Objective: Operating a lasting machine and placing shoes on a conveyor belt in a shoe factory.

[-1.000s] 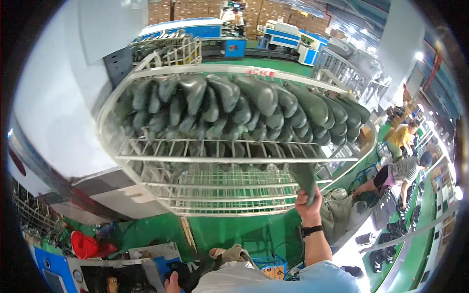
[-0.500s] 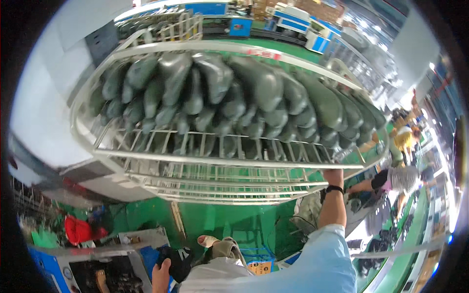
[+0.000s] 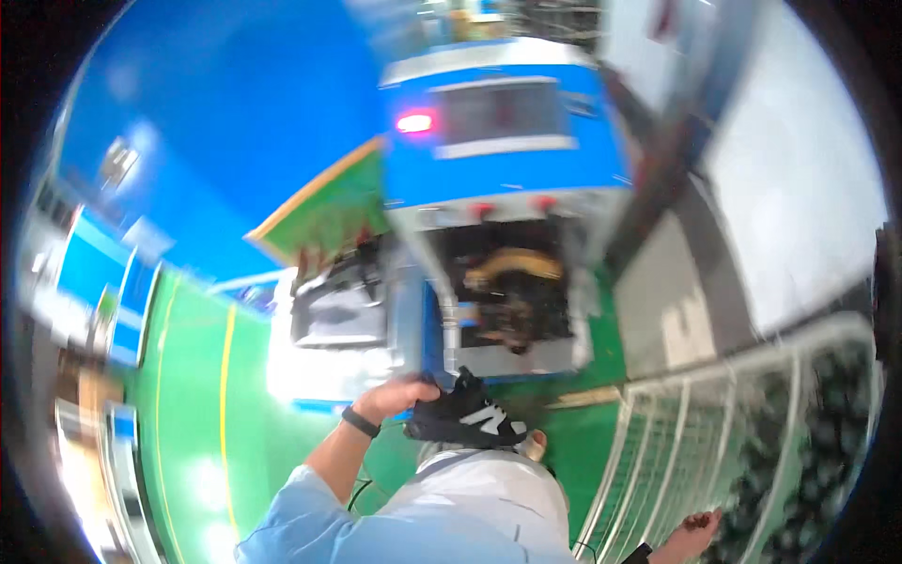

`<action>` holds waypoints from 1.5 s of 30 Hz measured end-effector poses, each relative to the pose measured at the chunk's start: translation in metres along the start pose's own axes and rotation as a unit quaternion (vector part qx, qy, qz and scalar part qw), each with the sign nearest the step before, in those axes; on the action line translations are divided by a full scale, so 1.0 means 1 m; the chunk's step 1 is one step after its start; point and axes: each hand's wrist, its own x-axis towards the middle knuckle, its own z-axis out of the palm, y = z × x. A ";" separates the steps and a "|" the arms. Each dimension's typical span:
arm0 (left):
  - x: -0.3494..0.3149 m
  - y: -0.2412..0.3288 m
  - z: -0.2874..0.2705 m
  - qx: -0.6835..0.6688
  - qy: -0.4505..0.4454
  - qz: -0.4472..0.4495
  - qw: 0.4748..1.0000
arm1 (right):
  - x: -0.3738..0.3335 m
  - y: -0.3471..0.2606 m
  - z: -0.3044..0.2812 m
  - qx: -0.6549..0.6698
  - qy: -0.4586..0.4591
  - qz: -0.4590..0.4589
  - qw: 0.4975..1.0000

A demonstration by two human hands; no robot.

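My left hand [image 3: 402,396], with a black band on its wrist, grips the heel end of a black shoe with white stripes [image 3: 467,419] and holds it in front of my body. Low at the right, my right hand [image 3: 692,536] sits against the lower bars of a white wire rack [image 3: 658,442]. The picture is too blurred to show whether its fingers close on a bar. Dark green shoe forms [image 3: 808,442] fill the rack.
Straight ahead stands a blue machine [image 3: 507,141] with a red lamp [image 3: 414,122] and a dark open compartment [image 3: 512,291]. A grey unit [image 3: 338,315] is to its left. The green floor carries a yellow line [image 3: 224,395]. A white wall runs along the right.
My view has swung left, from the rack to the blue machine. My left hand has come up holding the black shoe. My right hand sits lower on the rack.
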 end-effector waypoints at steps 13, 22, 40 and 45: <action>-0.058 -0.189 -0.225 0.334 0.365 -0.267 0.827 | -0.401 -0.385 0.332 0.184 -0.332 -0.726 0.574; 0.043 -0.135 -0.439 0.217 0.576 0.088 0.783 | -0.474 -0.404 0.412 0.025 -0.083 -0.829 0.552; 0.086 -0.116 -0.397 -0.415 0.352 -0.025 0.839 | -0.485 -0.398 0.410 -0.016 -0.111 -0.812 0.573; -0.006 -0.095 -0.251 -0.422 0.151 0.088 0.889 | -0.478 -0.369 0.356 0.148 -0.354 -0.738 0.555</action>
